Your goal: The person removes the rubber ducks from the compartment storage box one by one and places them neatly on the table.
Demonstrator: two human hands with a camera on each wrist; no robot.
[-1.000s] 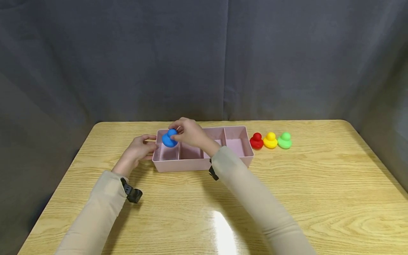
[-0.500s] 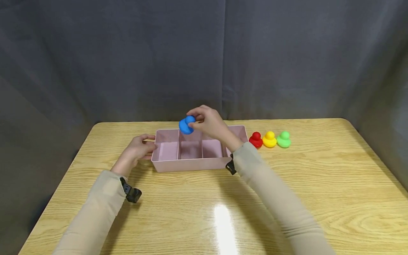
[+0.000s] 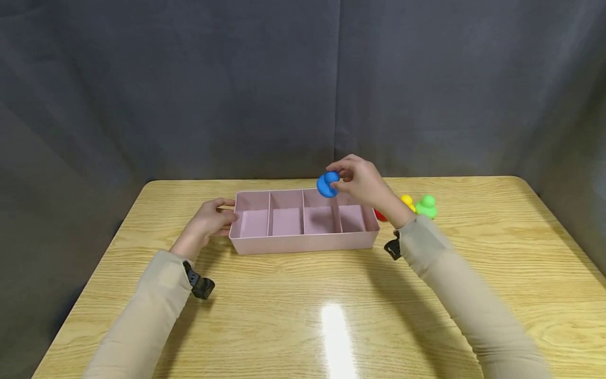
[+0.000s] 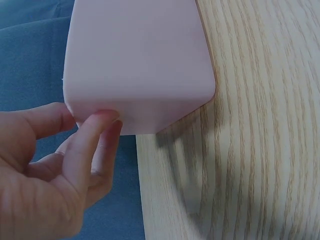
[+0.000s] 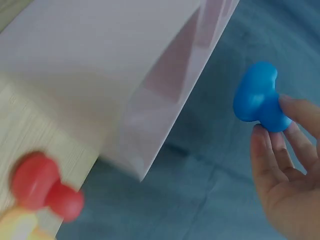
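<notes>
blue duck [image 3: 327, 185], pink tray [image 3: 303, 242], green duck [image 3: 426, 206]

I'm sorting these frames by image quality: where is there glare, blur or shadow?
Head view: a white glare patch on the table, otherwise sharp. Right wrist view: the red duck is smeared by blur, the blue duck clearer. Left wrist view: sharp, with the pink tray casting a shadow on the wood.

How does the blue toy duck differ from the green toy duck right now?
The blue rubber toy duck is pinched in the right hand and held in the air above the pink divided plastic tray, tipped on its side; the green rubber toy duck stands upright on the wooden table, right of the tray, untouched. They differ in colour. Both share the same rounded shape and look alike in size.
</notes>
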